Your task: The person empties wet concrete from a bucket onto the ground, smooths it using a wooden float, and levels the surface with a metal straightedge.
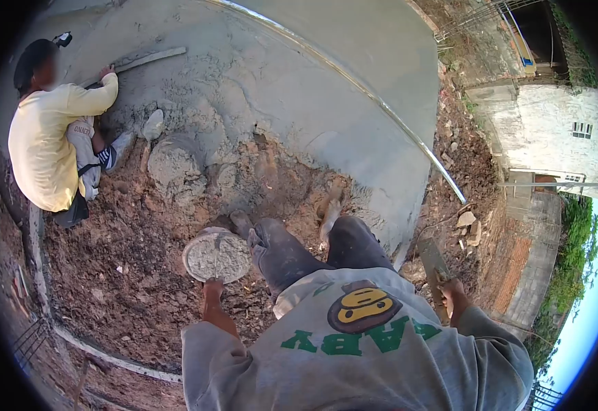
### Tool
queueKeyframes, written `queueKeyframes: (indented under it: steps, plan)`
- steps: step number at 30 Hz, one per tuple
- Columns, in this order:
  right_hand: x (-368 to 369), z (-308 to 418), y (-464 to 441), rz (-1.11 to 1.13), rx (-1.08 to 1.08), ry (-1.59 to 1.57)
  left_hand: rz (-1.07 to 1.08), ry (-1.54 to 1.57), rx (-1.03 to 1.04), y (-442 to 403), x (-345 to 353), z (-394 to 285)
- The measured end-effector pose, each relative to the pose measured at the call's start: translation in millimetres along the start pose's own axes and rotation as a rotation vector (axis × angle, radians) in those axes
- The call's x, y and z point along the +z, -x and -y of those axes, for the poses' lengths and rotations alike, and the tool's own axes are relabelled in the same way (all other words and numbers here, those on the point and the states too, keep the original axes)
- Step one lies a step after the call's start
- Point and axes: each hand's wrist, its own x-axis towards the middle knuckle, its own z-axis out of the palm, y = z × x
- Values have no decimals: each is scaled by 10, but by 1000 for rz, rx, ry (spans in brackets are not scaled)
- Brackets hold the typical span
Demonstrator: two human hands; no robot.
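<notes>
My left hand (pixel 214 289) is closed on the near rim of a round pan (pixel 217 255) that holds grey mortar, just above the brown soil. On the right, my right hand (pixel 452 290) is closed round the handle of a flat trowel (pixel 434 260), whose long blade points forward. Beyond my legs, wet grey concrete (pixel 292 123) spreads out with a rough, lumpy near edge. A mound of mortar (pixel 175 168) stands forward of the pan, beside a small spade blade (pixel 153 125).
A co-worker (pixel 59 137) squats at the left, one hand on a long straight board (pixel 151 59). A long metal bar (pixel 354 81) crosses the concrete. Rubble (pixel 469 226) and a block wall (pixel 535 246) lie to the right; a concrete edging (pixel 117 359) runs along the lower left.
</notes>
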Motion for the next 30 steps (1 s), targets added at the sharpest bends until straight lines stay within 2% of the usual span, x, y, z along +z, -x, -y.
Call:
queueKeyframes:
  steps: [1,2,4,5,7,8,9,10,12,13,14,16,17,21,24,26,28,30]
  plan:
    - [-9,65,30,60,48,-8,7,92,43,-143,110,28]
    - [94,-136,-391,119,-22,62,18,183,85,-330,281,112]
    - [308,-588,-1285,223,-175,191,11,385,-96,-288,179,-29]
    - [216,-476,-1074,236,-133,52,-4,346,-224,-79,-191,-372]
    - [-20,-80,-445,241,-43,-230,-113,311,-172,-4,-437,-556]
    - [-16,-66,-410,197,-59,-305,-159,300,-136,0,-450,-687]
    - [-28,-104,-396,150,-67,-378,-135,141,-36,-322,-270,-454]
    - [-48,-217,-406,104,-65,-446,-138,182,-59,-162,-369,-665]
    - [-2,-357,-512,162,24,-468,-136,236,-122,216,-660,-959]
    - [52,-412,-531,177,48,-483,-308,76,227,-416,-105,-342]
    - [112,-467,-566,191,67,-500,-261,118,140,-279,-214,-509]
    - [355,-641,-757,221,4,-425,-175,207,-39,292,-651,-1282]
    - [470,-705,-859,237,-36,-391,-180,169,-63,347,-653,-1449]
    - [870,-867,-1044,433,15,-368,-259,-157,-59,444,-449,-1957]
    - [1203,-1020,-1140,452,56,-488,-256,-231,-4,602,-207,-2498]
    - [2195,-1885,-1784,486,-329,-442,-98,-398,110,297,128,-2496]
    - [1922,-1585,-1511,550,90,-620,-39,-854,505,478,341,-2890]
    - [2066,-1786,-1548,535,68,-657,-132,-548,317,530,727,-3199]
